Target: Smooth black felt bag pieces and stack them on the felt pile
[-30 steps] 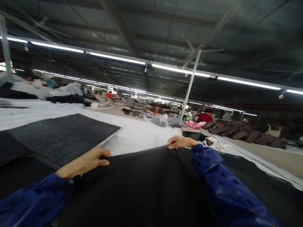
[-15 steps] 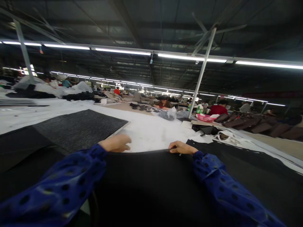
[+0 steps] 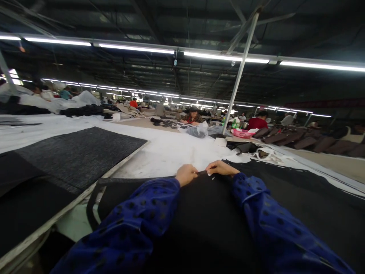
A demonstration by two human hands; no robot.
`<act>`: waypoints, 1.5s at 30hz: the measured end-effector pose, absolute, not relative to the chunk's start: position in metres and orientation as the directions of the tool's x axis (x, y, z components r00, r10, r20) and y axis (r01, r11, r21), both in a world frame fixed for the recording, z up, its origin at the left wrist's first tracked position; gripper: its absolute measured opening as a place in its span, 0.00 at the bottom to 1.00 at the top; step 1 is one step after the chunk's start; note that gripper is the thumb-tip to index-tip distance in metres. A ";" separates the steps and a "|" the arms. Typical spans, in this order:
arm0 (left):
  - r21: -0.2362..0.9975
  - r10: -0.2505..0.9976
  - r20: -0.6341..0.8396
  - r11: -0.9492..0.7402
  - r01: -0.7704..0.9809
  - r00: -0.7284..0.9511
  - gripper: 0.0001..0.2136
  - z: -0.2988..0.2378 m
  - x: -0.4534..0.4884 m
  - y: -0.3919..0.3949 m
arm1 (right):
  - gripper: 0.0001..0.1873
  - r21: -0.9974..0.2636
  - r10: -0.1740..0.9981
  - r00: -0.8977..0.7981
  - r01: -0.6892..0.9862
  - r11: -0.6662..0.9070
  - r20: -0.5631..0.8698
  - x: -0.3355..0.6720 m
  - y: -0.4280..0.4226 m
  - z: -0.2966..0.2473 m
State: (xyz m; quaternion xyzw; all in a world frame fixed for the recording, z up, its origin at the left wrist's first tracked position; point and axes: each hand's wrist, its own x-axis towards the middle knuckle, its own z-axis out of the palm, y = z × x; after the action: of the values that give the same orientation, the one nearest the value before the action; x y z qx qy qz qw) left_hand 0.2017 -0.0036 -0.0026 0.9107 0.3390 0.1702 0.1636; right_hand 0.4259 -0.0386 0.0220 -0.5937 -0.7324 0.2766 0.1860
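A large piece of black fabric (image 3: 205, 220) hangs from my hands toward my body, its far edge raised over the white table. My left hand (image 3: 186, 174) pinches that edge near the middle. Close to its right, my right hand (image 3: 221, 168) grips the same edge between thumb and fingers, a small white mark or tag showing by the fingertips. Only a short stretch of edge lies between the two hands. Blue dotted sleeves cover both forearms and hide part of the fabric.
Dark grey felt-like sheets (image 3: 85, 156) lie at the left, along a pale table edge. More black fabric (image 3: 296, 201) spreads at the right. Farther off are a clear plastic bag (image 3: 198, 130), a pink basket (image 3: 242, 133), a slanting post (image 3: 241, 72) and a seated person (image 3: 193, 116).
My left hand has moved right along the fabric edge, closing from loose fingers to a pinch beside my right hand. My right hand keeps its hold. The view has shifted slightly.
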 end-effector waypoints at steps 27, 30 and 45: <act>0.395 0.653 0.238 -0.742 0.542 0.719 0.16 -0.006 0.205 -0.004 | 0.09 -0.118 0.942 -0.326 0.936 0.333 0.074 0.406 -0.045 0.031; 0.399 0.643 0.241 -0.749 0.529 0.727 0.16 -0.008 0.204 -0.002 | 0.08 -0.042 0.925 -0.367 0.927 0.372 0.099 0.406 -0.046 0.026; 0.112 0.437 0.267 -0.899 0.423 0.859 0.16 -0.008 0.196 -0.004 | 0.11 0.257 0.874 -0.483 0.853 0.455 0.057 0.397 -0.063 0.020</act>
State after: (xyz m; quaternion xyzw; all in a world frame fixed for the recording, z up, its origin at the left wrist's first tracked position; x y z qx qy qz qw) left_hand 0.1963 -0.0041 -0.0083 0.9638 0.2230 0.1440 0.0248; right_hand 0.3969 -0.0627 0.0202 -0.5065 -0.8519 -0.1261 -0.0417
